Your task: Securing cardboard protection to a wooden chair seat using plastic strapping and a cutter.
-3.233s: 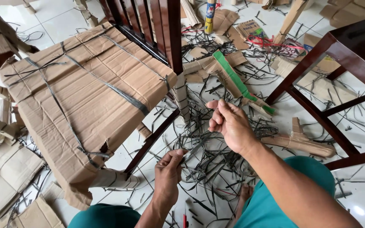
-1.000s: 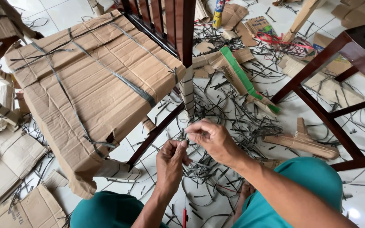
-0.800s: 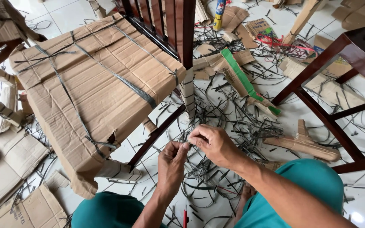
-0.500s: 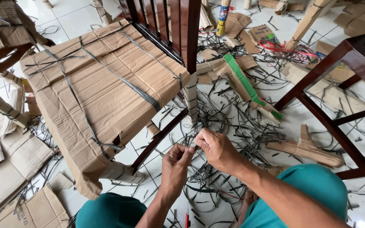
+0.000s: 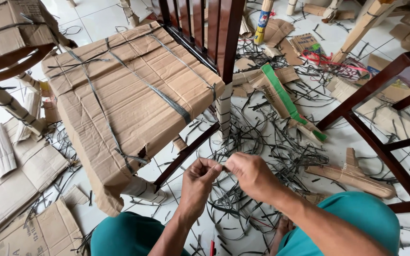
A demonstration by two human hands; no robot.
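While both hands meet above the littered floor [image 5: 96, 19], the left hand [image 5: 199, 176] and right hand [image 5: 246, 171] pinch a thin black plastic strap [image 5: 223, 167] between their fingertips, just in front of the cardboard-wrapped chair [image 5: 134, 95] and over the heap of cut straps [image 5: 266, 142].

Two hands [image 5: 224, 175], one cardboard-wrapped chair [image 5: 134, 99], countless black strap scraps [image 5: 262, 142].

White tile floor [image 5: 96, 19], glossy. Dark wooden chair [image 5: 205, 28], seat wrapped in cardboard. Second dark frame [image 5: 376, 128] right of it. Cardboard scraps [image 5: 15, 180] left.
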